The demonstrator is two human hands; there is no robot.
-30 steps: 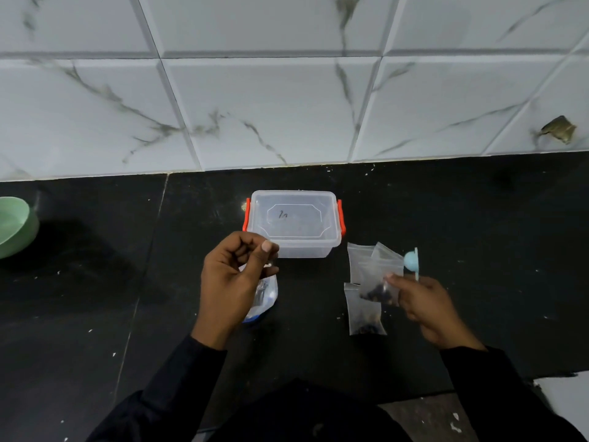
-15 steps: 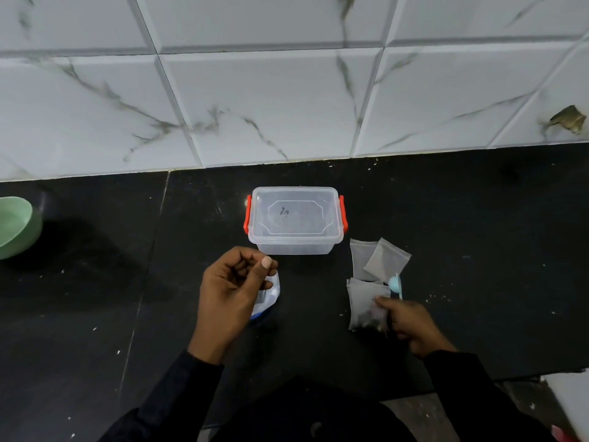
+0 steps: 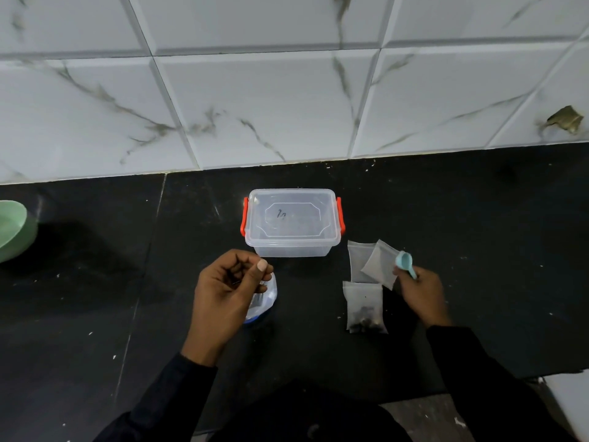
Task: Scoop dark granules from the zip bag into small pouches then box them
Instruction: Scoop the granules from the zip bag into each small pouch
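Centre frame, the left hand [image 3: 229, 291] curls its fingers round the top of the clear, crinkled bag [image 3: 266, 298]. Right of centre, the right hand [image 3: 420, 295] pinches a pale blue plastic scoop [image 3: 404, 262] at the edge of flat empty pouches [image 3: 358, 260]. A filled pouch [image 3: 363, 309] lies just left of it on the black desk [image 3: 478, 250]. The lidded clear box [image 3: 291, 221] sits above.

We are seeing a clear rectangular plastic box [image 3: 291, 223] with orange-red latches [image 3: 244, 218] on a white-flecked black stone counter [image 3: 446, 218]. Behind the box, white wall tiles [image 3: 255, 106] are showing grey veins; left, a pale green bowl [image 3: 12, 231]; right, a light blue plastic scoop [image 3: 404, 260] and dark granules [image 3: 363, 315] in a frosted pouch [image 3: 363, 295].
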